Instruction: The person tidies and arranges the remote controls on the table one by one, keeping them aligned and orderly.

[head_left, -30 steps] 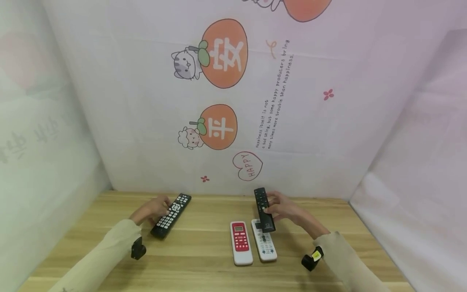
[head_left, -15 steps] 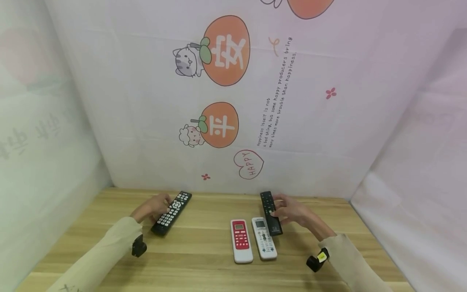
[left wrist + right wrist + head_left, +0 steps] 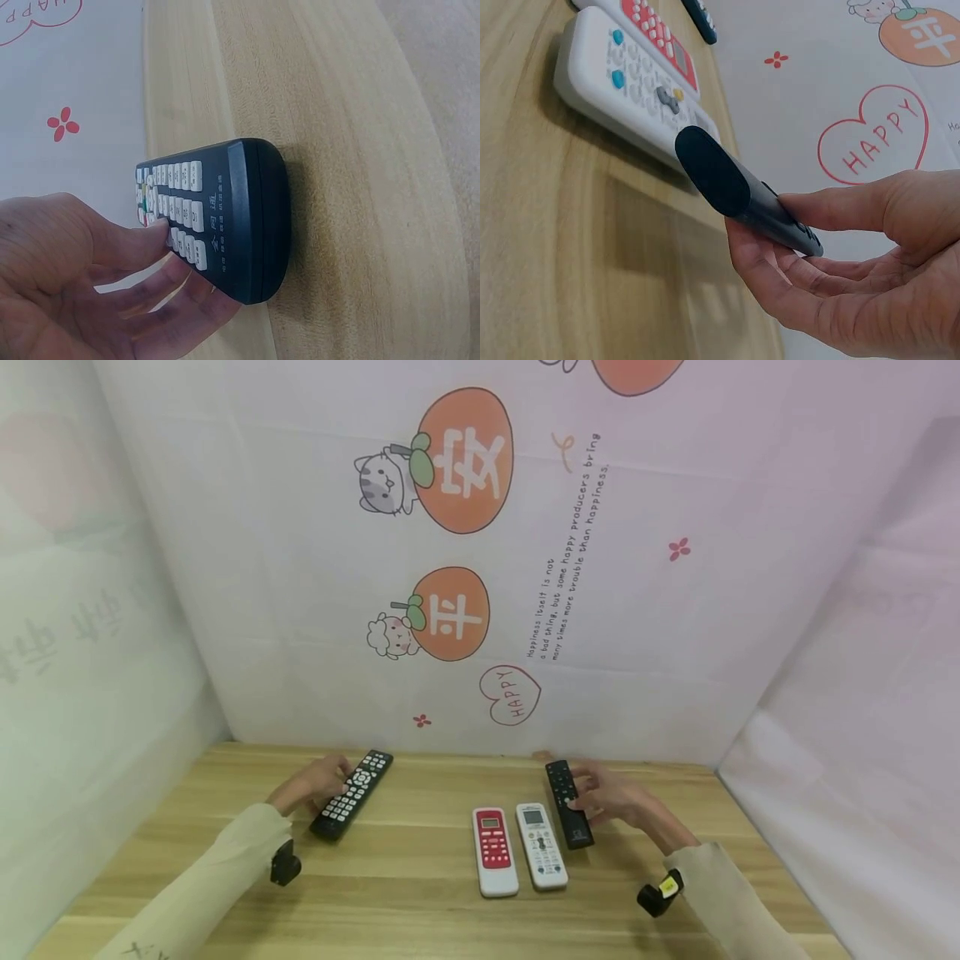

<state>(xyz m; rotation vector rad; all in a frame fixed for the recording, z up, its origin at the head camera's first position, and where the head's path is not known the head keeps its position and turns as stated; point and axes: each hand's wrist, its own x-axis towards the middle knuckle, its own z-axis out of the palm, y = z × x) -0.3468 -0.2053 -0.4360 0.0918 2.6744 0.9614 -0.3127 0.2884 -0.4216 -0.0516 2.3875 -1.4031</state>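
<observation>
My left hand (image 3: 321, 782) grips a black remote control with white buttons (image 3: 352, 795) at the table's left. In the left wrist view its thumb presses on the button face and the fingers curl beneath the near side. My right hand (image 3: 611, 795) pinches a smaller black remote control (image 3: 570, 803) between thumb and fingers. In the right wrist view that remote (image 3: 712, 171) is held off the wood, tilted, with its shadow below. Just left of it lies a white remote control with a small screen (image 3: 542, 846). Beside that one lies a white remote with a red face (image 3: 495, 852).
The wooden table (image 3: 420, 902) meets a white printed cloth wall (image 3: 637, 652) at the back. Cloth walls also stand at the left (image 3: 97, 635) and right (image 3: 847, 760). Black wrist cameras sit at both cuffs, the right one (image 3: 660, 893) with a yellow label.
My right hand has moved right and slightly toward me with the smaller black remote, which no longer overlaps the white remote in the head view. The left hand has stayed nearly still.
</observation>
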